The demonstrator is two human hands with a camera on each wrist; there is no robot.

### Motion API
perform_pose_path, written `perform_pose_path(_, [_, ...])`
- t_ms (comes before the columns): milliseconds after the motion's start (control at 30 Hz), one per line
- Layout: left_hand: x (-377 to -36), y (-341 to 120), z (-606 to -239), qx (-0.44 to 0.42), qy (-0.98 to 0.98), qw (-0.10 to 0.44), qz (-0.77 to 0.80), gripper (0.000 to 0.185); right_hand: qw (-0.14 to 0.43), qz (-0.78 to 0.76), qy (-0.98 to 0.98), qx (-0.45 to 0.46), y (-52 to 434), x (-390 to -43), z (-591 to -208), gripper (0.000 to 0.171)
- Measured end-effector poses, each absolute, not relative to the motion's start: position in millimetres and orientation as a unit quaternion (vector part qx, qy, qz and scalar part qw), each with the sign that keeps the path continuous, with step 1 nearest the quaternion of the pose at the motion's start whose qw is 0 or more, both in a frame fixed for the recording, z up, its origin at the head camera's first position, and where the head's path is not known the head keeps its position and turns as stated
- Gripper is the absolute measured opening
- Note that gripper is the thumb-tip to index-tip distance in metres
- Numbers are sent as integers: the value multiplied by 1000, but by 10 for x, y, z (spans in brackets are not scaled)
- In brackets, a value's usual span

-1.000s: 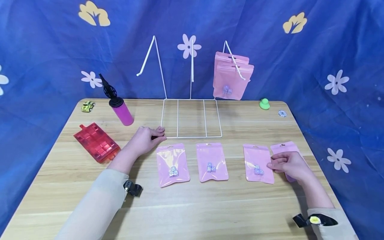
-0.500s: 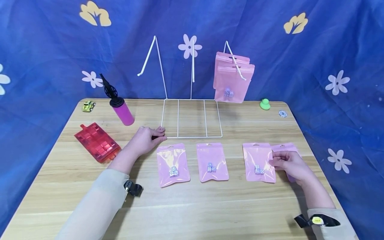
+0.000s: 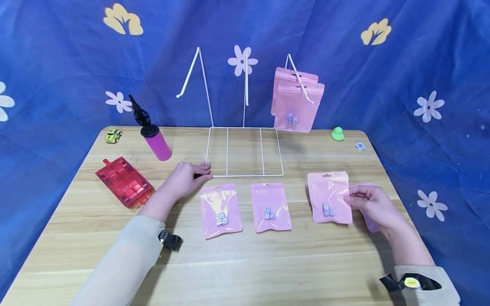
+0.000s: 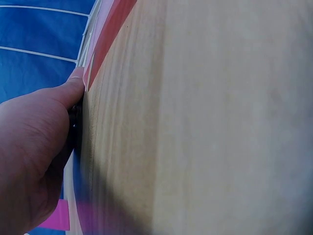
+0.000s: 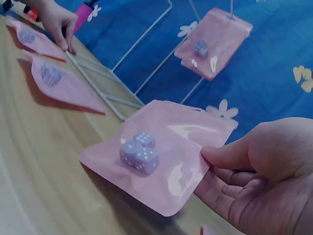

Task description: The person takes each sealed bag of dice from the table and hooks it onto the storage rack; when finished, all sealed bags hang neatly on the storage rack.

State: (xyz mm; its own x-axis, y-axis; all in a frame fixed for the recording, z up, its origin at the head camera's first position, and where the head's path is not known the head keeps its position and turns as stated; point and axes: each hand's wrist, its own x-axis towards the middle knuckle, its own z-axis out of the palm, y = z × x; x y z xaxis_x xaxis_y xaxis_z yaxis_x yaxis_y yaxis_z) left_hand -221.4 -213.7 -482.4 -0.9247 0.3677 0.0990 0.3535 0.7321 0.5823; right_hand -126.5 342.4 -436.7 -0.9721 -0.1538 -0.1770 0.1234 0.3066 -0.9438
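While lifting clear of the table [image 3: 245, 263], the pink dice pouch [image 3: 330, 197] is hanging from the right hand [image 3: 373, 206], thumb and fingers pinching its right edge, long axis running near to far. The left hand [image 3: 185, 178] is pressing curled fingers on the wire rack [image 3: 245, 151] base corner, far left.

Bare wooden worktop [image 3: 268, 263] lies open in front; the white wire rack [image 3: 245, 151] and two hung pink pouches [image 3: 296, 102] block the back.
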Motion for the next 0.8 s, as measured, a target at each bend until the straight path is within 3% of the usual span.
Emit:
perform_pose_path(300, [-2208, -2152, -4826, 197, 931, 4, 307, 31, 69, -547, 832, -60, 3219, -1352, -3985, 22])
perform_pose_path(567, [-2202, -2150, -4824, 202, 930, 6, 308, 31, 34, -556, 823, -109, 2968, -1451, -3702, 13])
perform_pose_path(800, [-2200, -2147, -4837, 206, 928, -2, 311, 30, 39, -634, 758, -151, 2633, -1523, -3507, 8])
